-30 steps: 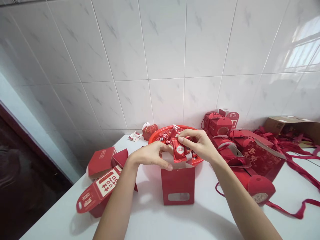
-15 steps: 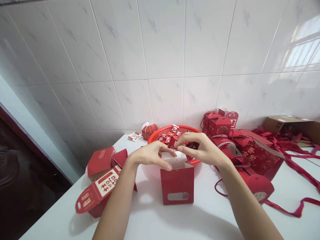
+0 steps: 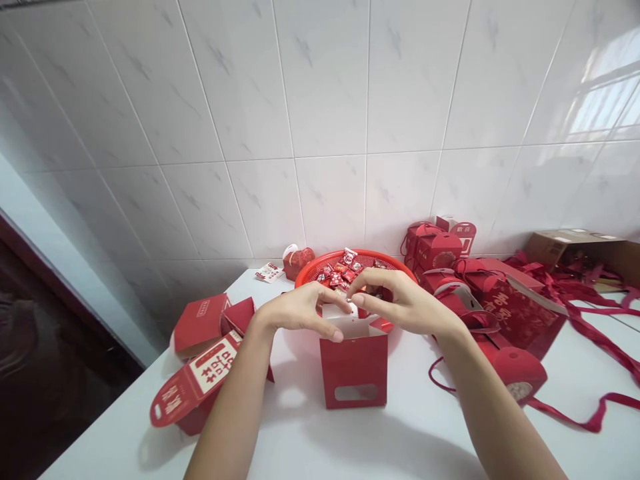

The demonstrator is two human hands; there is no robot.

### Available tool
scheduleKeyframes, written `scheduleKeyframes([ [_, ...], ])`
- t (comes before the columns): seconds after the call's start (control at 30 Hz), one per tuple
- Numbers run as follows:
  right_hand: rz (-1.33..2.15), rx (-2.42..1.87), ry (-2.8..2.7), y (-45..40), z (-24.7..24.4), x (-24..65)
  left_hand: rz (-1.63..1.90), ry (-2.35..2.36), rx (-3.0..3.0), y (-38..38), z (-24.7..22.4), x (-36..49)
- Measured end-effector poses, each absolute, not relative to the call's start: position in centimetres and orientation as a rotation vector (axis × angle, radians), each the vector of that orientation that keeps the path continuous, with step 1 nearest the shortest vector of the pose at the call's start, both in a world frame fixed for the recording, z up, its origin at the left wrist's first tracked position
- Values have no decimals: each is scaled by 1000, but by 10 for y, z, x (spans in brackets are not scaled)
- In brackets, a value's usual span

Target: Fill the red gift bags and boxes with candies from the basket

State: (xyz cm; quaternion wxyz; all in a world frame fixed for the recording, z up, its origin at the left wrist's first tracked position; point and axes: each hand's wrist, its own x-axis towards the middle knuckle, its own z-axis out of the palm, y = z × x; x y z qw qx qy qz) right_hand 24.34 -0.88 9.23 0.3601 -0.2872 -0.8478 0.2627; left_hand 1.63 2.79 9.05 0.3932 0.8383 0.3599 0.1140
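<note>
A red cardboard gift box stands upright before me, its top open and its pale inside showing. A clear window is cut low in its front. My left hand holds the box at its upper left edge, thumb in front and fingers over the opening. Above the opening, my right hand has its thumb and forefinger curled close together, slightly apart. A small red piece shows under the right thumb, perhaps a wrapped candy; its shape is partly hidden. Behind the hands, wrapped candies lie in a red plastic basket.
Red gift boxes lie at the left. More boxes with cords crowd the right side. Red ribbons trail over the white table from a brown carton. A small red box and printed card sit near the tiled wall.
The dark red piece at my right fingertips has dropped lower, toward the box opening. My right thumb and forefinger have come nearer each other. My left hand and the box stay in place.
</note>
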Motion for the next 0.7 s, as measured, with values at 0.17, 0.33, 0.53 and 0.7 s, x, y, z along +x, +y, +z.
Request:
scheduleKeyframes([
  [0.17, 752, -726, -2203, -10, 89, 237, 308, 914, 2122, 27, 91, 17],
  [0.33, 700, -779, -2294, -8, 84, 228, 337, 831, 2076, 26, 90, 18],
  [0.53, 552, -760, -2218, -11, 87, 234, 301, 898, 2116, 25, 92, 18],
  [0.7, 445, -805, -2153, -14, 92, 247, 273, 929, 2193, 24, 94, 18],
])
